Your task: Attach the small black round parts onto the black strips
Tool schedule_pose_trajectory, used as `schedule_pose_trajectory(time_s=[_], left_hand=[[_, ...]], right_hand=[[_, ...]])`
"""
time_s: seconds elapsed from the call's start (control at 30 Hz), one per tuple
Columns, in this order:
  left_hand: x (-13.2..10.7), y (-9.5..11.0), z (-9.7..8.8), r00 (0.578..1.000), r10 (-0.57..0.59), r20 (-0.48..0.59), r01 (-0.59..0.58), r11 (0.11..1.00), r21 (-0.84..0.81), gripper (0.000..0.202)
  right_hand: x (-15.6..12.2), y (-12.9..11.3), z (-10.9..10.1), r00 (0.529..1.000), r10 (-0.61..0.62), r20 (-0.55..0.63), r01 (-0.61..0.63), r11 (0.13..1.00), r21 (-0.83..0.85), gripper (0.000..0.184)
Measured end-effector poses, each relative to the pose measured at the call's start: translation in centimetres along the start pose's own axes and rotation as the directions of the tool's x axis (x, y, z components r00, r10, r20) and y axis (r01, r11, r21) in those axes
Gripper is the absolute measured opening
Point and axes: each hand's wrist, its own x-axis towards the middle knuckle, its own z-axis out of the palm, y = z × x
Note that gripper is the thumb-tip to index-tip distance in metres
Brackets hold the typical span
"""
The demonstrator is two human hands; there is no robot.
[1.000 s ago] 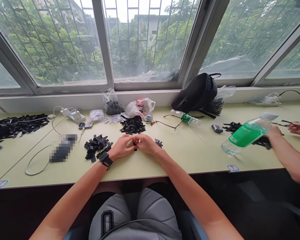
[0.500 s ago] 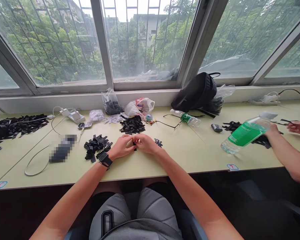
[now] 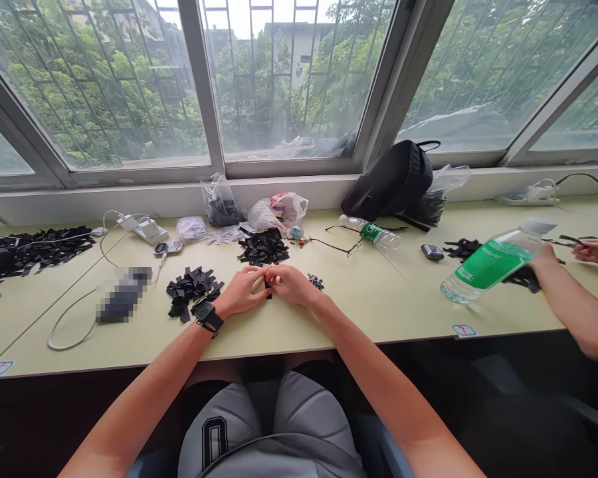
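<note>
My left hand (image 3: 245, 292) and my right hand (image 3: 290, 285) meet over the table, fingertips pinched together. Between them is a short black strip (image 3: 268, 293), mostly covered by the fingers; both hands are closed on it. Left of my left hand lies a pile of black strips (image 3: 192, 292). Another heap of black strips (image 3: 264, 247) is just beyond my hands. Close by my right hand sits a small cluster of dark and silvery little parts (image 3: 315, 282), too small to name.
Eyeglasses (image 3: 349, 251) lie beside a plastic bottle (image 3: 373, 234) at the back. A larger green-labelled bottle (image 3: 496, 262) leans at right, near a co-worker's hand (image 3: 543, 259). A black bag (image 3: 389, 179) rests against the sill. A pixelated dark object (image 3: 124, 295) and cable lie left.
Both hands stay in nearly the same place, still pinching the strip. The view has shifted very slightly; nothing else visibly differs.
</note>
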Motion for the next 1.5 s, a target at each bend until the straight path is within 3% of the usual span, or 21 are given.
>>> schedule_pose_trajectory(time_s=[0.5, 0.67, 0.87, 1.03, 1.23, 1.5], left_hand=[[0.0, 0.0, -0.2, 0.999, -0.010, 0.034, 0.009, 1.000, 0.020, 0.032], [-0.1, -0.3, 0.0, 1.000, 0.000, 0.026, 0.000, 1.000, 0.014, 0.047], [-0.2, -1.2, 0.7, 0.999, -0.025, 0.022, 0.024, 0.999, 0.025, 0.084], [-0.2, -1.4, 0.8, 0.999, -0.003, 0.035, 0.003, 1.000, 0.017, 0.088], [-0.2, -1.4, 0.9, 0.999, -0.036, 0.018, 0.035, 0.999, 0.040, 0.089], [-0.2, -1.7, 1.1, 0.999, -0.035, -0.003, 0.035, 0.999, 0.035, 0.084]], right_hand=[[0.1, 0.8, 0.5, 1.000, -0.027, -0.010, 0.026, 0.996, -0.089, 0.027], [0.2, 0.7, 0.5, 0.996, -0.057, -0.067, 0.051, 0.995, -0.082, 0.032], [0.5, 0.4, 0.7, 0.994, -0.051, -0.095, 0.049, 0.998, -0.032, 0.030], [0.5, 0.4, 0.6, 0.988, -0.011, -0.155, -0.004, 0.995, -0.095, 0.024], [0.5, 0.3, 0.8, 0.996, -0.025, -0.086, 0.022, 0.999, -0.042, 0.029], [0.3, 0.3, 0.8, 0.998, -0.047, -0.029, 0.043, 0.988, -0.146, 0.034]])
